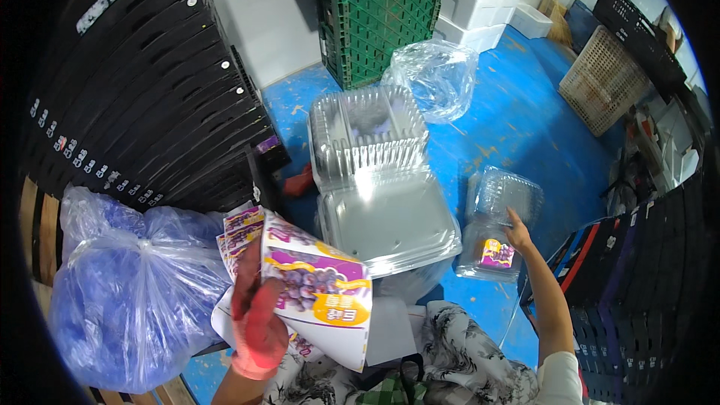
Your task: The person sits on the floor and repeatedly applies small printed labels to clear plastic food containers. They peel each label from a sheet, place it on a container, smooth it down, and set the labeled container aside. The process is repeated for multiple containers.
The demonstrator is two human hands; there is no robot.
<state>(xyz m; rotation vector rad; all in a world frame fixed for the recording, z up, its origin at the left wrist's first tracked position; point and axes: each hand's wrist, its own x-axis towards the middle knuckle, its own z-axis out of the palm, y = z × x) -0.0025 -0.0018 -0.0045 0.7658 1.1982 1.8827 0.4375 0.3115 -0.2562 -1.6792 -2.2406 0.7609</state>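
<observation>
My left hand (259, 322), in a red glove, is closed on a sheet of labels (311, 285). This sheet is white, printed with purple grapes and yellow patches, and it curls over toward my lap. My right hand (517, 231) is bare and reaches out to the right. Its fingers are stretched over a clear plastic clamshell container (501, 199) on the floor, seemingly touching it. A purple and yellow grape label (496, 253) sits on the container's nearer half. Straight ahead stands a tall stack of open clear clamshells (390, 217), lids folded back.
Black crates (150, 97) are stacked on the left, above a tied plastic bag with blue contents (135, 292). A green crate (382, 15), a crumpled clear bag (435, 79) and white foam boxes (484, 0) stand farther back. More dark crates (622, 292) rise close to my right arm.
</observation>
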